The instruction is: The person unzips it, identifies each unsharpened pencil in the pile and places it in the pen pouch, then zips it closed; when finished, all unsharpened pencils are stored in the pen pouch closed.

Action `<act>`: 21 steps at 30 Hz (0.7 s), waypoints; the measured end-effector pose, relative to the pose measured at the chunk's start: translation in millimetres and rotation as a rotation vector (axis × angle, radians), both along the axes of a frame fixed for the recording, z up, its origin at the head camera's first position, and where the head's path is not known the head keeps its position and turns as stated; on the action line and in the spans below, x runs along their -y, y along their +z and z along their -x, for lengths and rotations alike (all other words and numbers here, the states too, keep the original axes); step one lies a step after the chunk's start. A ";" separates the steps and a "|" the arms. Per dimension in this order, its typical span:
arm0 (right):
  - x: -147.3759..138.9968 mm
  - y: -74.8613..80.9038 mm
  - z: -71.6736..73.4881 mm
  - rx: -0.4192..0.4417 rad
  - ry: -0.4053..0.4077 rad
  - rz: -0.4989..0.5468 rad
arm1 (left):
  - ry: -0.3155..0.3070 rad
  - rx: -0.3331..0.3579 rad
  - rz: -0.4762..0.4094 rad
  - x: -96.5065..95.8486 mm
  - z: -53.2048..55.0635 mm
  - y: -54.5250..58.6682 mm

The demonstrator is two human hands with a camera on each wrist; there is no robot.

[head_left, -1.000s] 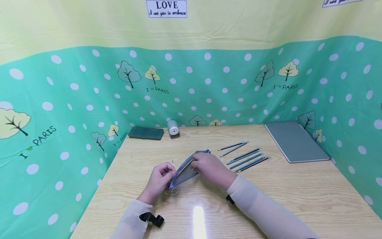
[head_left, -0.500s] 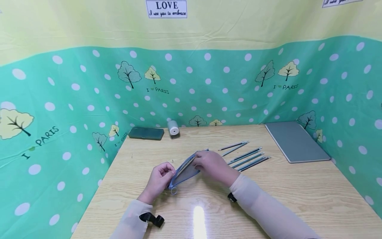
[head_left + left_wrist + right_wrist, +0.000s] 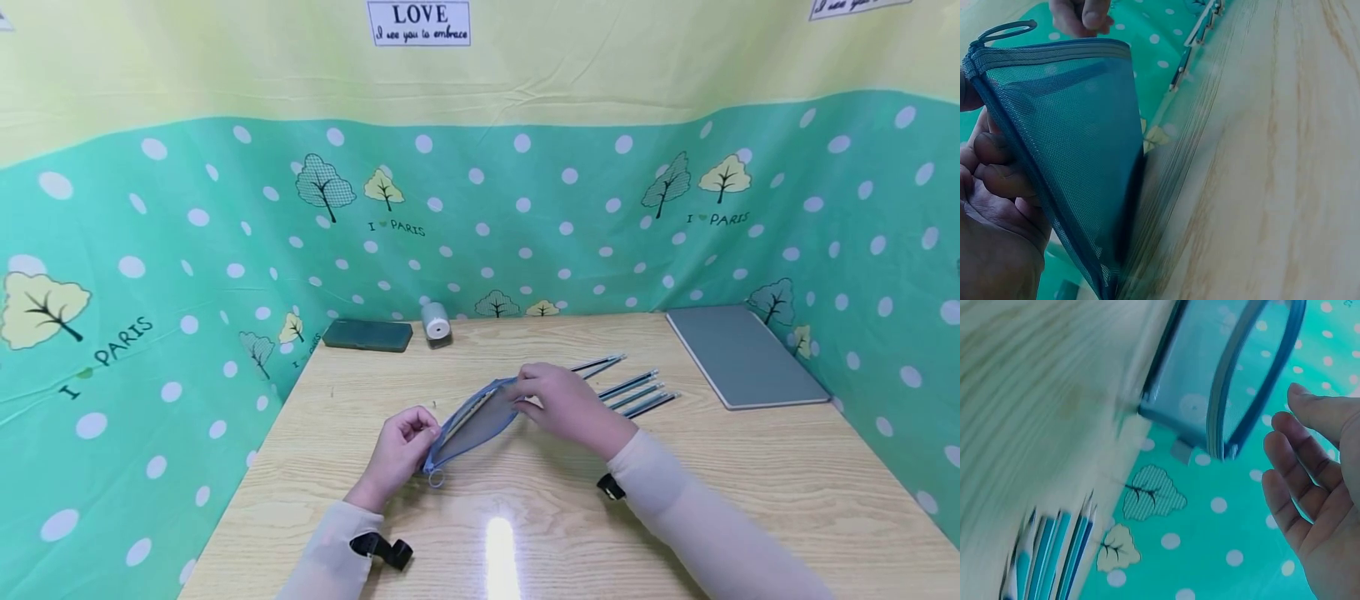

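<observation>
A blue mesh zip pouch [image 3: 480, 429] stands tilted with its mouth unzipped over the middle of the table. My left hand [image 3: 401, 446] grips its near-left end, beside the round zip pull [image 3: 437, 477]. Fingers [image 3: 1004, 178] curl against the pouch's side in the left wrist view. At the far end, my right hand [image 3: 566, 404] overlaps the pouch in the head view. The right wrist view shows that hand [image 3: 1322, 487] apart from the pouch [image 3: 1191, 381], thumb and fingers spread and holding nothing. Several pencils [image 3: 633, 392] lie to the right, partly hidden by the right hand.
A dark green flat case [image 3: 367, 335] and a small pale cylindrical item with a white end [image 3: 436, 322] sit at the back left. At the back right lies a grey flat board or notebook [image 3: 746, 358]. A polka-dot curtain [image 3: 525, 242] borders the table.
My right hand has drawn back to the right, from the pouch's mouth to beyond its far end, covering more of the pencils. My left hand keeps its grip in the same place.
</observation>
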State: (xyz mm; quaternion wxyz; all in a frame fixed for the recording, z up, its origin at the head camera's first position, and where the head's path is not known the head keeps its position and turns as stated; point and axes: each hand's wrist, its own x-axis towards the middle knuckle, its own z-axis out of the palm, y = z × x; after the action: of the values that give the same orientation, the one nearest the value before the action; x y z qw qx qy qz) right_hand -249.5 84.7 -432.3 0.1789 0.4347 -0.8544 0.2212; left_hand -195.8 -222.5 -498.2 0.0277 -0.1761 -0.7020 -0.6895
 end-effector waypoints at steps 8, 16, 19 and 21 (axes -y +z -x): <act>-34.1 7.5 -1.0 0.025 -0.053 0.028 | 0.011 0.027 0.002 -1.2 -0.8 3.1; -63.8 17.0 -3.0 0.082 -0.144 0.065 | 0.022 0.029 0.016 -1.0 0.0 2.3; -72.8 17.8 -1.2 0.093 -0.168 0.078 | 0.027 0.027 0.024 -0.7 0.3 1.5; -78.1 17.9 0.6 0.100 -0.183 0.083 | 0.032 0.023 0.030 -0.6 0.4 1.0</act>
State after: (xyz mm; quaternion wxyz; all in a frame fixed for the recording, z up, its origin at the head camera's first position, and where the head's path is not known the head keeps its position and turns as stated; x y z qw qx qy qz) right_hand -250.1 162.8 -414.4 0.1735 0.3357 -0.8885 0.2605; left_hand -196.2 -221.9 -497.1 0.0283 -0.1572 -0.7154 -0.6802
